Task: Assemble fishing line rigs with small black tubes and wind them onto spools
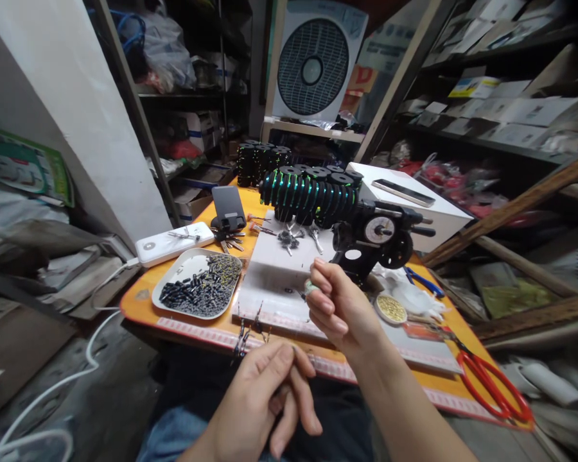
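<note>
My left hand (264, 391) is low in front of the table edge, thumb pressed to the index finger and the other fingers loosely curled. Whatever is in that pinch is too small to make out. My right hand (334, 305) hovers over the white board (270, 276) with its fingers curled in; a pale green wrap (309, 287) circles one finger. Any object in its grip is hidden. Several small dark parts with thin wire ends (243, 337) lie at the board's front edge, just beyond my left hand. Small silvery pieces (289, 239) lie farther back on the board.
At left, a shallow tray (157, 292) holds many small dark cylinders, near a white power strip (173, 244). Behind the board are a black geared device (378, 234) and ribbed black spools (313, 196). Red-handled scissors (491, 385), blue-handled pliers (426, 282) and a dish of brass-coloured bits (391, 309) lie right.
</note>
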